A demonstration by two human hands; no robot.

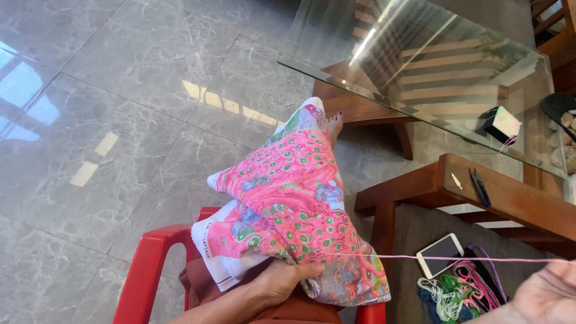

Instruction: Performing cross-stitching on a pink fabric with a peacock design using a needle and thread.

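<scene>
A large pink embroidered cloth (294, 204) with green, blue and white dots lies draped over my lap and leg. My left hand (282, 279) grips its lower fold from beneath. A thin pink thread (456, 258) runs taut from the cloth to the right. My right hand (546, 291), at the lower right corner, pulls that thread out sideways; whether a needle is in the fingers cannot be made out.
I sit on a red plastic chair (147, 264). A wooden armrest (510, 198) at the right carries small scissors (480, 186). Below lie a phone (441, 255) and tangled coloured threads (459, 291). A glass table (420, 66) stands beyond, over grey marble floor (120, 120).
</scene>
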